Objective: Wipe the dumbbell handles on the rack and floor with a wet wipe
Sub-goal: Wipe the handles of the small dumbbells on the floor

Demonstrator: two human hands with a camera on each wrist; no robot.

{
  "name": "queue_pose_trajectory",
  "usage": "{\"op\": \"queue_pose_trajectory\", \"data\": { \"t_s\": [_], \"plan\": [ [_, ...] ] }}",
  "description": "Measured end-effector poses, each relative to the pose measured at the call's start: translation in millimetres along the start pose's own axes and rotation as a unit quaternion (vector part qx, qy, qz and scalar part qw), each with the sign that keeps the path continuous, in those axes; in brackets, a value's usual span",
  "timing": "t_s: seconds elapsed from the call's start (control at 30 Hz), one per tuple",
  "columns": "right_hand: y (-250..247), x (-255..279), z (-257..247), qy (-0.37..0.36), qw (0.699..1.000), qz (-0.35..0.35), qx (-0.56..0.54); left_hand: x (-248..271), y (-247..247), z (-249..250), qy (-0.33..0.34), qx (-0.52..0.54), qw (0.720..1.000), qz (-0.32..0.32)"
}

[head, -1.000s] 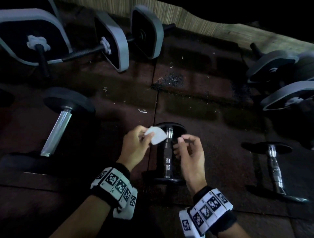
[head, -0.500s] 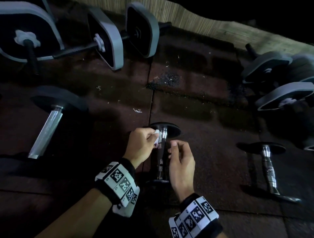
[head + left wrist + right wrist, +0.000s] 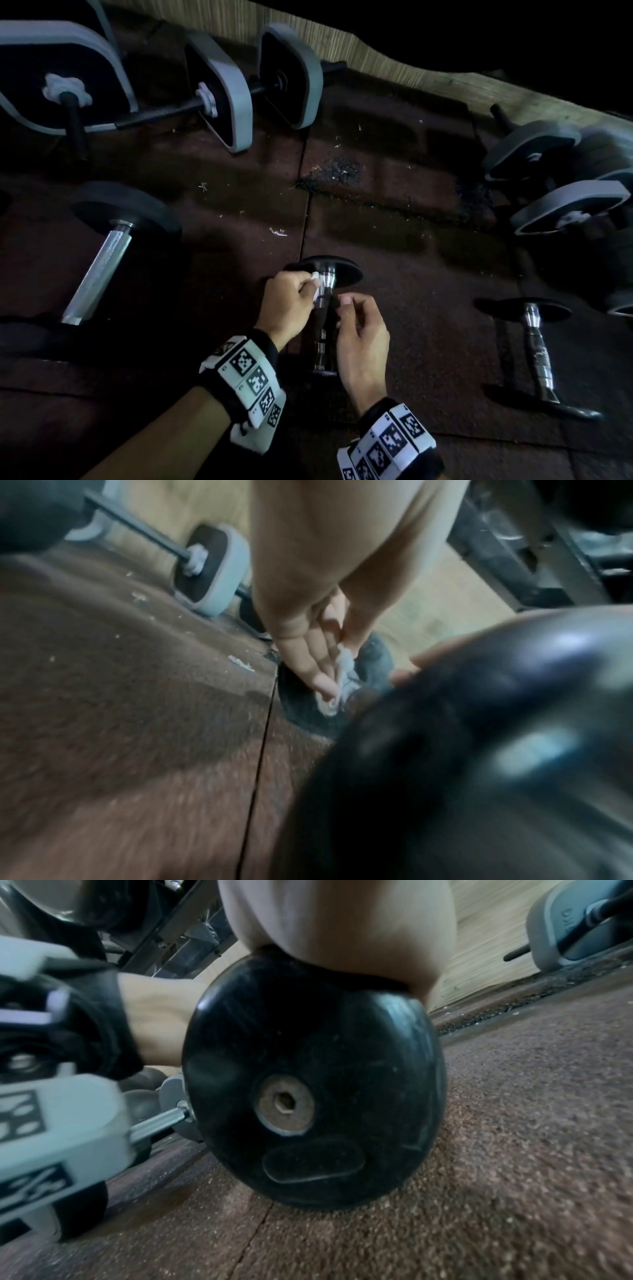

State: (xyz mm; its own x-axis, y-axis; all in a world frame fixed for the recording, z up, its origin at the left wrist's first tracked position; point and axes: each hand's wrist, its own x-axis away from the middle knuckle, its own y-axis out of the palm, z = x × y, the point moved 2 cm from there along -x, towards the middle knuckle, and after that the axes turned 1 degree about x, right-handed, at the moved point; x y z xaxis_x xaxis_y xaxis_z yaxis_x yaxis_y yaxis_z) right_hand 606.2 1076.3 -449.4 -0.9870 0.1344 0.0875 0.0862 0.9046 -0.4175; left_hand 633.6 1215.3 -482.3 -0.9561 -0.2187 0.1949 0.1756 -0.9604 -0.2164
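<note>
White and damp-looking, the wet wipe (image 3: 315, 287) was pinched in the left hand (image 3: 287, 305), whose grip pressed it against the far end of the small dumbbell's handle (image 3: 325, 291) on the floor (image 3: 428, 325). The right hand (image 3: 363, 337) hovered just beside, its grip loosely curled and holding nothing. The wiping step looked just begun; next the wipe likely needed sliding along the handle. No containers showed.
</note>
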Motion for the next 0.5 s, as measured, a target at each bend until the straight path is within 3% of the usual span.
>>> {"op": "queue_pose_trajectory", "data": {
  "t_s": [0.1, 0.27, 0.5],
  "plan": [
    [-1, -2, 3, -0.001, 1.000, 0.003, 0.001, 6, 1, 6, 0.041, -0.018, 0.999, -0.004],
    [3, 0, 2, -0.002, 1.000, 0.000, 0.010, -2, 1, -13, -0.040, 0.020, 0.999, -0.001],
    [0, -4, 9, -0.012, 1.000, 0.008, 0.012, 17, -7, 24, 0.100, -0.076, 0.992, 0.000]
  ]
}}
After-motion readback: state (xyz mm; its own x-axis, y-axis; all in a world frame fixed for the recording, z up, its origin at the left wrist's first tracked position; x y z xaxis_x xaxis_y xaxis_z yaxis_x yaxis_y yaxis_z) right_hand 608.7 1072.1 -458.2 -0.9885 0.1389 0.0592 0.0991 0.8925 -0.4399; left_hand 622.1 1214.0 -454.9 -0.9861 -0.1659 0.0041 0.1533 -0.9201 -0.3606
